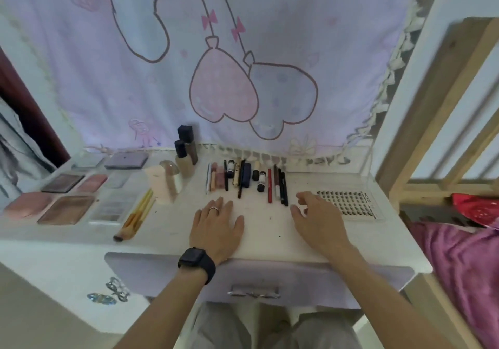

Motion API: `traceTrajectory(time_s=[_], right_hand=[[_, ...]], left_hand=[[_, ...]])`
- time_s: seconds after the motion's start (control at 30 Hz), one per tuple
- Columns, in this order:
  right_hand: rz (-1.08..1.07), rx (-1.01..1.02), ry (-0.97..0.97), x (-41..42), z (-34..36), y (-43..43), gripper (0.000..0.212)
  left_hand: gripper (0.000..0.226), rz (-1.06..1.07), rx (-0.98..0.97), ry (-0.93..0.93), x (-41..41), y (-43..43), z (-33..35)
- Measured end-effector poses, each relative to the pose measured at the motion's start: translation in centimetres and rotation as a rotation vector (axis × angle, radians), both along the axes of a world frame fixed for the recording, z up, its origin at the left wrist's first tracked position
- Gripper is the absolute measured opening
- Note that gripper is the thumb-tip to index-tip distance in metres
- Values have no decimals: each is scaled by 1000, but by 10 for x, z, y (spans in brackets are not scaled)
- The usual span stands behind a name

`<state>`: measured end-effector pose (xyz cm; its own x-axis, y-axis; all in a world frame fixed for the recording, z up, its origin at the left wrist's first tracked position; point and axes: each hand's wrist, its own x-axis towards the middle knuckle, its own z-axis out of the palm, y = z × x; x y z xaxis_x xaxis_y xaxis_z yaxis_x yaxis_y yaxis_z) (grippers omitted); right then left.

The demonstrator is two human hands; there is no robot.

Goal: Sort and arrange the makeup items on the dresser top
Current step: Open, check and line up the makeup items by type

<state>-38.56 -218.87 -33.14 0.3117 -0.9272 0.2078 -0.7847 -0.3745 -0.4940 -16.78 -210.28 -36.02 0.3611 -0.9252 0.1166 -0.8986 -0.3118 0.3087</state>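
Observed on white dresser top [270, 238]: left hand [217, 227] at 6 o'clock, laid flat palm down, fingers straight and slightly spread, holding nothing; black wristwatch [195, 263] on that wrist. Right hand [318, 221] at 4 o'clock, fingers loosely bent, nothing gripped; fingertips just beside clear plastic tray of dark false lashes [348, 202] at 3 o'clock, contact not determinable. At 12 o'clock, tidy row of slim pencils, tubes and lipsticks [243, 179], laid side by side, pointing front to back, apart from both hands. At 11 o'clock, two beige foundation bottles with black caps [186, 151], upright. At 9 o'clock, flat pink and brown powder palettes [66, 209] in a grid; toward 8 o'clock, bundle of yellow-handled brushes [137, 213].
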Motion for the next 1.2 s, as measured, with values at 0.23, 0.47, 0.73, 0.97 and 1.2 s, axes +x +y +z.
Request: traceTrajectory(time_s=[0.23,0.47,0.73,0.97,1.2], right_hand=[[-61,53,380,37,19,-35,33],[-135,23,398,38,20,-38,28],[-193,268,-112,3,27,3,24],[77,459,-516,-4,-1,56,12],[153,401,-607,0,5,35,10]], left_hand=[[62,13,-35,42,0,3,-8],[61,11,-46,70,0,5,-4],[61,12,-105,101,1,8,-5],[64,-161,-403,109,0,13,-2],[26,-247,-502,63,-6,19,0]])
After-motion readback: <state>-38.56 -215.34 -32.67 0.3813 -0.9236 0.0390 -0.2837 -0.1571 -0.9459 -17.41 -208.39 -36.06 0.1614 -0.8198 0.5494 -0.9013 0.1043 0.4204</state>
